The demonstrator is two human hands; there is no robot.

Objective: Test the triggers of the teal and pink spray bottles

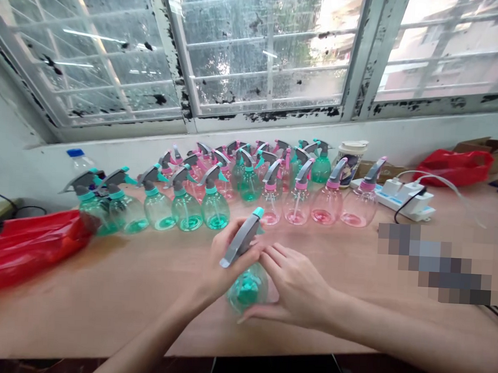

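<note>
Left grip (219, 269) clamped round smooth gray plastic spray head (242, 239); right grip (293, 275) cupping rounded, translucent green bottle (247, 291).

We've got a brown tbl (71, 316). On its L side we see a red plastic bag (33, 242); near it, a row of 5 green spray btls (190, 208) standing up. R of those, we count 4 pink spray btls (326, 206) in a row; farther back, more btls (248, 183), pink + green mixed. We've also a lidded cup (353, 156), a white pwr strip (392, 204) w/ plugs in it &, toward the far R corner, a 2nd red bag (454, 166).
</note>
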